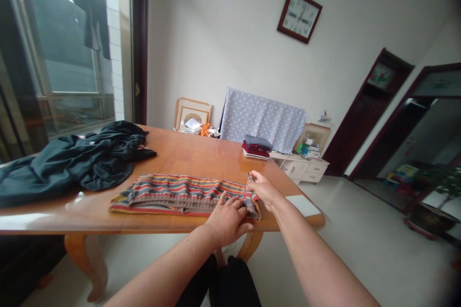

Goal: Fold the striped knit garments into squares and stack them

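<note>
Bare arms (306, 237) reached over the near edge of the table (194, 153). The left hand (228, 218), fingers open, lay on the striped cloth (180, 189) there, perhaps to stop slipping; the right hand (264, 189) pinched its right end.

Only legible text: numerals on the wall clock (299, 15), high up, beyond and slightly right of the right hand (264, 191). 10, 11, 2, 5, 6, 7, 8 read OK; rest of dial too soft to call.
</note>
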Available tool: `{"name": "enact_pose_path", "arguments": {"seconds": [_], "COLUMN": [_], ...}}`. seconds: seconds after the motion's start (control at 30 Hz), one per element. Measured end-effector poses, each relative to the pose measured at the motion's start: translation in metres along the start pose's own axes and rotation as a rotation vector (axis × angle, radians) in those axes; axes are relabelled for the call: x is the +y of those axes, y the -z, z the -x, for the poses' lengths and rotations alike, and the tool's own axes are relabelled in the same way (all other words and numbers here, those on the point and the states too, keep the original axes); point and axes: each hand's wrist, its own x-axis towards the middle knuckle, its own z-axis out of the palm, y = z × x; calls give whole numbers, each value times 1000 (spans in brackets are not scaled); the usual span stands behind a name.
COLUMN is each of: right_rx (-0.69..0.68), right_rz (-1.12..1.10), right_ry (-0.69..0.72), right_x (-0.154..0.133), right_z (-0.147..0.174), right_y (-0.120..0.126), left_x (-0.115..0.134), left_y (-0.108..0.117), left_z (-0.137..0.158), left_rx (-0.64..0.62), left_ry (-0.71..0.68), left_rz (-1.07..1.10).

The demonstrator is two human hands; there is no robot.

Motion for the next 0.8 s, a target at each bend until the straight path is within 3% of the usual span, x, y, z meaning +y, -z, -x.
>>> {"name": "enact_pose_path", "arguments": {"seconds": [0.3,0.37,0.43,0.53,0.6,0.8], "right_rx": [-119,-44,125,324,356,117], "right_rz": [-12,-18,23,281,510,878], "right_ry": [-63,-29,69,258,369,488], "right_x": [15,21,26,33,39,51], "right_z": [-6,-9,-13,-18,-18,-12], "right_y": [-24,-23,-17,-6,-2,-19], "left_x": [-10,-14,-17,-20,-21,-25], "left_y": [28,30,31,34,34,33], "left_z": [17,21,25,27,27,28], "left_rx": [106,118,135,165,184,227], "left_ry": [-3,22,48,79,98,167], "left_rz": [34,5,-21,-39,-45,-41]}}
